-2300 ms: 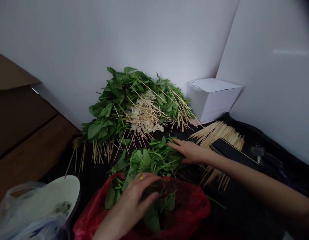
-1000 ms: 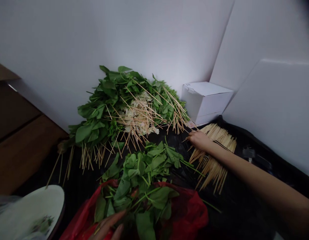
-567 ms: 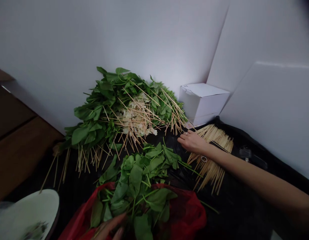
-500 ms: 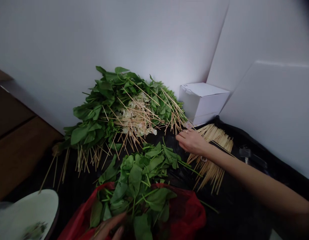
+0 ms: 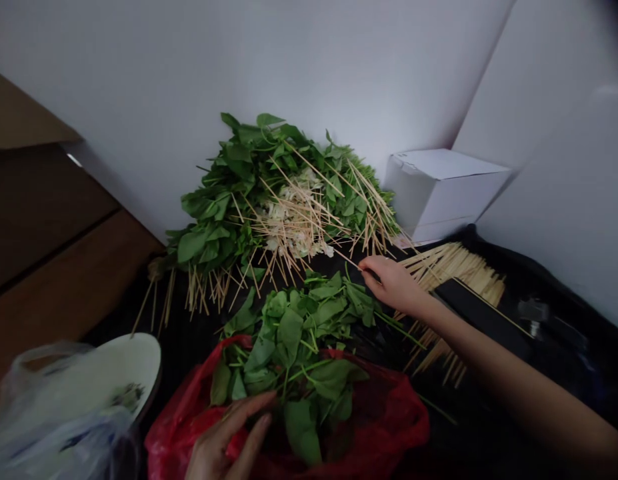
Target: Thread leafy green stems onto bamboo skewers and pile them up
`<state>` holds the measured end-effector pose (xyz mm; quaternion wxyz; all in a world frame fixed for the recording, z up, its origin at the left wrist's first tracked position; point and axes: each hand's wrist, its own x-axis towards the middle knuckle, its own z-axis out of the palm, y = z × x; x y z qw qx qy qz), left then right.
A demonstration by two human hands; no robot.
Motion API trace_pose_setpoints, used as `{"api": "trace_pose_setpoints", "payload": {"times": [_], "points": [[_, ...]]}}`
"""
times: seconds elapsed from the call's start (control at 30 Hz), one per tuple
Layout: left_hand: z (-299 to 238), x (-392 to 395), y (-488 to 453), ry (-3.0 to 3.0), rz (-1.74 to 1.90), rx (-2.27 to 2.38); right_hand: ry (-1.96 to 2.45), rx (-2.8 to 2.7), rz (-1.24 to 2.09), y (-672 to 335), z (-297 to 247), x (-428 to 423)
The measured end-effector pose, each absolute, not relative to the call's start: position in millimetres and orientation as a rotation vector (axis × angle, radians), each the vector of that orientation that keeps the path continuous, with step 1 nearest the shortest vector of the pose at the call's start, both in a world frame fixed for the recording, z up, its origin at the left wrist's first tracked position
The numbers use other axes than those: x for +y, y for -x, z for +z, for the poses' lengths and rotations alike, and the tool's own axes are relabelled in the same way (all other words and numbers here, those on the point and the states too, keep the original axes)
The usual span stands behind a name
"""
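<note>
My right hand (image 5: pixel 393 283) reaches in from the right. Its thumb and fingertips are pinched on the end of a thin wooden skewer (image 5: pixel 347 258), which points left toward a pile of skewered pale vegetable pieces (image 5: pixel 293 217). At the bottom, my left hand (image 5: pixel 231 437) rests at the left part of a red plastic bag (image 5: pixel 383 427), fingers stretched and slightly apart beside the leaves. Loose green leafy stems (image 5: pixel 289 333) spill out of the bag's mouth onto the black covering. Behind the pale pieces lie skewered green leaves (image 5: pixel 209 207).
Bare skewers (image 5: pixel 469 270) lie in a heap on the right, a dark flat object (image 5: pixel 476 313) partly over them. A white box (image 5: pixel 449 190) stands against the wall. At lower left are a white bowl (image 5: pixel 143 353) and a clear plastic bag (image 5: pixel 63 433).
The view has swung left and the scene sits further right. My left hand shows more fully. A skewer now shows at my right fingertips.
</note>
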<state>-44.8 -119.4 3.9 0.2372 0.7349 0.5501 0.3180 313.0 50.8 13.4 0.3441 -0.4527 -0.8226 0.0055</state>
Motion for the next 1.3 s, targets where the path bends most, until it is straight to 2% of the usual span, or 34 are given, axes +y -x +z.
{"api": "trace_pose_setpoints", "payload": {"times": [0.2, 0.47, 0.57, 0.77, 0.87, 0.97, 1.1, 1.3], "points": [[3, -118, 35, -1.996, 0.864, 1.563, 0.995, -2.125, -0.133, -269, 15, 31], [24, -83, 7, -2.205, 0.878, 1.423, 0.844, -2.165, -0.316, -258, -22, 22], [18, -65, -9, -2.406, 0.895, 1.410, 0.803, -2.140, -0.354, -263, -26, 21], [-6, -44, -34, -2.596, 0.697, 1.509, 0.786, -2.153, -0.341, -263, -24, 17], [-10, -43, -39, -2.589, 0.798, 1.461, 0.785, -2.140, -0.317, -263, -24, 17], [1, -46, -36, -2.313, 1.117, 1.381, 0.787, -2.079, -0.271, -264, -24, 17], [24, -50, -25, -1.489, 1.497, 1.254, 0.809, -1.986, -0.221, -265, -24, 18], [26, -48, -21, -0.631, 1.499, 1.048, 0.755, -1.998, -0.186, -261, -24, 12]]}}
